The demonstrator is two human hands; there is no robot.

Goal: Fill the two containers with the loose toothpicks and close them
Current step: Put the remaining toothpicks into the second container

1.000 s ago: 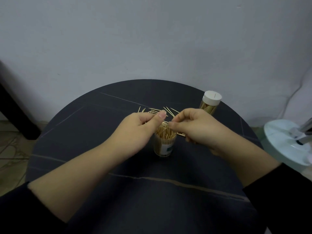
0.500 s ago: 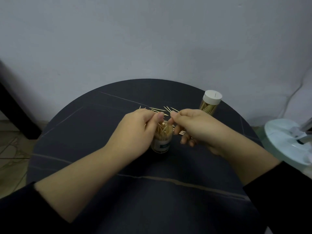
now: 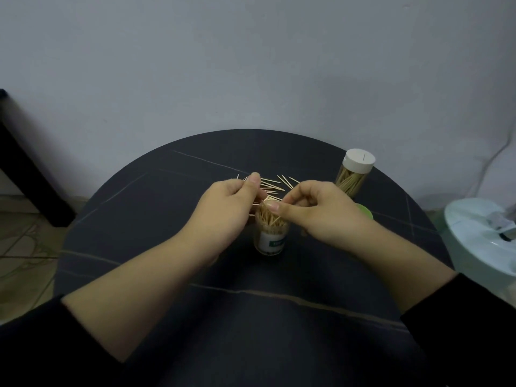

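Our left hand (image 3: pixel 223 210) pinches toothpicks (image 3: pixel 245 178); right hand (image 3: pixel 315 212) pinches one over packed open jar (image 3: pixel 270 237). We fear knuckle bump topples it.

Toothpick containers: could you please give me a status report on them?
Left hand pinches toothpicks; right hand pinches one over open container, well filled. White-lidded container closed. Loose toothpicks lie on table; green lid behind right hand.

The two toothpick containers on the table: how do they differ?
The near container is open, toothpicks sticking out of its top; the far container wears a white lid. The near container stands between the left hand and right hand and bears a label; the far container stands apart, back right. Both are clear, upright and hold toothpicks.
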